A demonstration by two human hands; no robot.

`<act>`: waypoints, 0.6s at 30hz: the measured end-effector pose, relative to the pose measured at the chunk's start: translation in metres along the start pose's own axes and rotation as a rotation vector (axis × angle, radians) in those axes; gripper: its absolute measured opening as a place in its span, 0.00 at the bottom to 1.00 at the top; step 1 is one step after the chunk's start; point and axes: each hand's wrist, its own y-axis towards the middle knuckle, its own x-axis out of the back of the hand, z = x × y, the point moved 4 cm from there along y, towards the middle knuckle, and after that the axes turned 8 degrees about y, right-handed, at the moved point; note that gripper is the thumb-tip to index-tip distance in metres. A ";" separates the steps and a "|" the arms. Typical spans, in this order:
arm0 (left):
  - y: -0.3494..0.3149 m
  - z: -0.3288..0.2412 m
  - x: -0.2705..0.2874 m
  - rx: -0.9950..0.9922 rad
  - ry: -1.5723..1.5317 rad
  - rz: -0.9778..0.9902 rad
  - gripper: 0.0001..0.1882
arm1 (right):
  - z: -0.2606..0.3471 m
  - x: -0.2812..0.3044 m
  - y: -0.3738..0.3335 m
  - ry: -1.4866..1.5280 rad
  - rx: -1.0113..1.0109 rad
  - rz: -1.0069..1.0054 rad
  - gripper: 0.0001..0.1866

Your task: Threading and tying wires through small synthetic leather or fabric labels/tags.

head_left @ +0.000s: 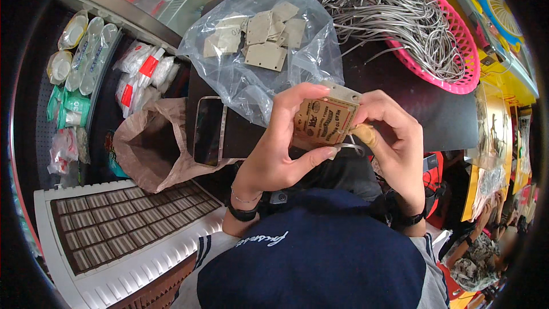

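Note:
My left hand is closed round a small stack of beige printed cardboard tags, thumb along the lower edge and fingers over the top. At the stack's right side, my right hand pinches the edge, with a yellowish cover on one fingertip. A thin grey cord loops out below the tags near the right fingers; how it is fixed is hidden. Ahead of my hands, an open clear plastic bag holds several loose beige tags with small holes at their corners.
A pink basket heaped with grey cords stands at the far right of the dark table. Left of my hands lie a phone and an open brown bag. A white grilled unit is nearer. Another person is at right.

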 end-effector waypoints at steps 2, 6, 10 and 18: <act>-0.001 0.001 0.000 0.011 -0.001 0.003 0.40 | 0.001 -0.001 0.000 -0.040 0.030 0.027 0.10; -0.001 0.003 0.001 0.049 -0.005 -0.014 0.40 | 0.005 -0.003 0.001 -0.076 0.084 -0.005 0.11; 0.001 -0.001 0.000 0.031 -0.027 -0.003 0.39 | 0.009 -0.002 0.000 -0.195 0.154 0.011 0.13; 0.001 -0.001 0.000 0.039 0.027 0.012 0.38 | 0.008 -0.001 0.002 -0.241 0.130 -0.044 0.10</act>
